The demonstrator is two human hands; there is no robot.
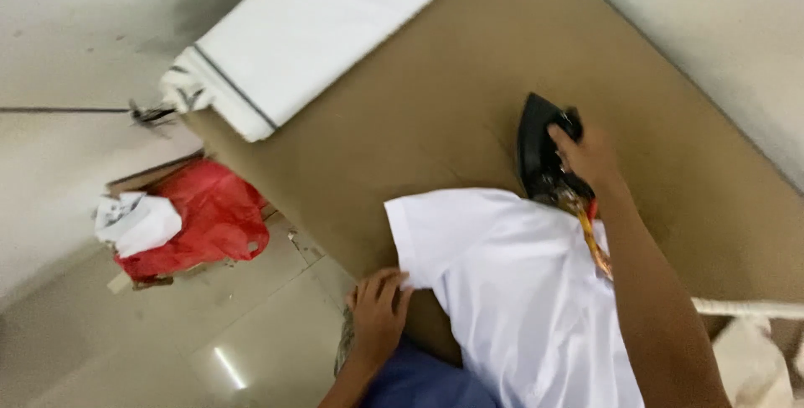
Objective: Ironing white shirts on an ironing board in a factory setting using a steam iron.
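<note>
Right forearm, nearest the viewer, runs from the lower right corner up to the right hand [589, 155], whose fingers are wrapped round the handle of a black iron [540, 150]. Largest element: a brown padded table [452, 81] filling the centre and upper right, set at a slant, with pale wall beyond its far edge. Next in size: a white shirt [519, 282] spread on the near part of the table, one short sleeve pointing left and its body hanging toward the viewer. The iron stands on the brown cover at the shirt's upper edge, its pointed nose directed away from the viewer; a braided orange-and-yellow cord [593, 240] trails back from it across the shirt, beside the forearm. A folded white cloth [310, 31] with a thin dark stripe lies on the far left corner of the table, overhanging the edge. On the tiled floor [251, 333], left of the table and well apart from both hands, a red plastic bag [205, 219] sits with crumpled white paper [134, 222] touching its left side. Left hand [378, 312], fingers curled and close together, presses the sleeve hem at the table's near edge; whether it pinches the fabric cannot be told.
</note>
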